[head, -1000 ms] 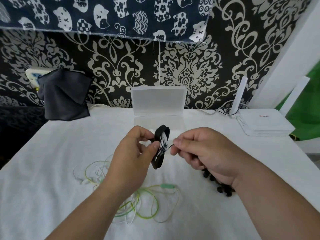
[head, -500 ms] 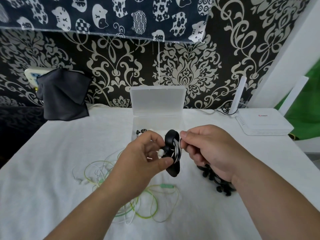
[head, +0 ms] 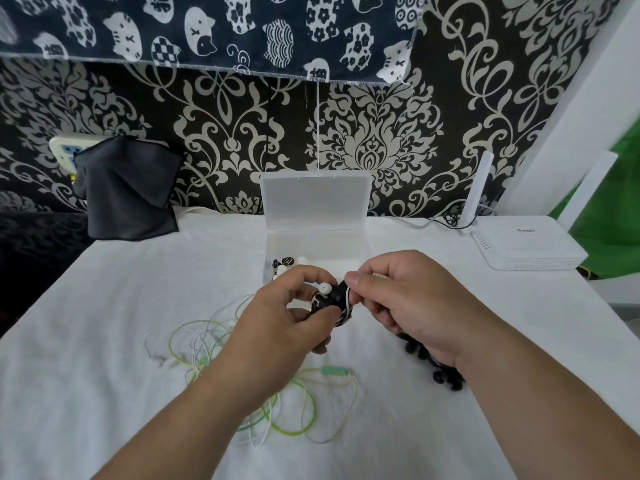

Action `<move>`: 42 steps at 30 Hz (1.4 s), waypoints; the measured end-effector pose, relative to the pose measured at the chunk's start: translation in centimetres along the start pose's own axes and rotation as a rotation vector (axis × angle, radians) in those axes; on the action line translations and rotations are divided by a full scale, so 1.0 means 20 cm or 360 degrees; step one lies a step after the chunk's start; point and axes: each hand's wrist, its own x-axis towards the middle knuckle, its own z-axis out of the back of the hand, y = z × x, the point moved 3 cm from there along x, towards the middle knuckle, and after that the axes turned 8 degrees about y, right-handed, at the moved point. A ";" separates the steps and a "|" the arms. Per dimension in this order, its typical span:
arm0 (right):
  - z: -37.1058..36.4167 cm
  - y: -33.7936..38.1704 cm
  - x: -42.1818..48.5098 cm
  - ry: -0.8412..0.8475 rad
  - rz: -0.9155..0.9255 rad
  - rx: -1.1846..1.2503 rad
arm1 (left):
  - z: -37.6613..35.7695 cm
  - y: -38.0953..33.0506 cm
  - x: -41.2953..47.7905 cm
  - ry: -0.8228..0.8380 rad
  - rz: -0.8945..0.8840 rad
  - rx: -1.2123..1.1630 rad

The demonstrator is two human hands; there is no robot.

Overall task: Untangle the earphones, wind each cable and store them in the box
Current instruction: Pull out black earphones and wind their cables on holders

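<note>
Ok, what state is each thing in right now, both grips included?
box, open, lid upright.
wound earphones, stored in the box's front left corner.
black-and-white earphones, bundled, one white bud sticking out.
left grip, holds the bundle.
right grip, pinches its cable.
green earphones, loose and tangled on the cloth.
</note>
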 end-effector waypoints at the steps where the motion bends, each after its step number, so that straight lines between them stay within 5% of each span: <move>1: 0.00 0.00 0.00 -0.0010 -0.0014 0.0008 | 0.00 0.00 0.00 0.0004 0.0000 0.0007; 8: 0.02 -0.03 0.01 -0.0087 -0.0268 0.0195 | -0.01 -0.02 -0.01 -0.0068 -0.0025 0.0388; 17: -0.04 -0.01 0.01 -0.0319 -0.0153 -0.0820 | -0.03 -0.03 -0.03 -0.0170 -0.0029 0.0669; 26: -0.12 -0.01 0.04 -0.0326 -0.0146 -0.1040 | -0.04 -0.04 -0.06 -0.0106 0.0015 0.0811; 36: -0.20 0.07 0.02 -0.0338 0.0530 -0.1112 | -0.02 -0.01 -0.04 -0.0309 0.0110 0.0100; 42: -0.11 0.06 0.03 -0.0292 0.0435 -0.0712 | 0.00 -0.03 -0.04 -0.0155 0.0000 -0.0048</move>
